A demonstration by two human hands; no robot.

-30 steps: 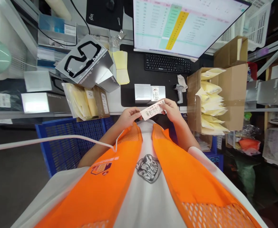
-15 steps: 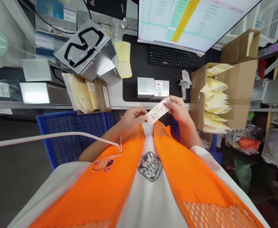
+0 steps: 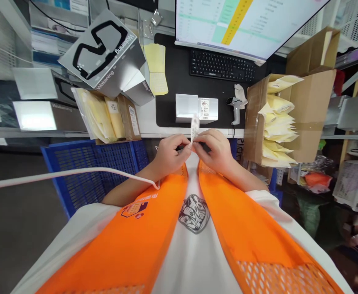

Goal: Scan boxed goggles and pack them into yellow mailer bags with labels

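Pinching a label, left hand and right hand, black mat on white desk, monitor beyond, blue crate below

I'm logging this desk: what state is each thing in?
Paper label: held, print blurred
Left hand: pinching the paper label
Right hand: pinching the paper label
Monitor: on, showing a spreadsheet
Keyboard: untouched
Scanner: set down, unheld
Large cardboard box: open, holding yellow packets

Hands pinching, close together, forearms angled inward
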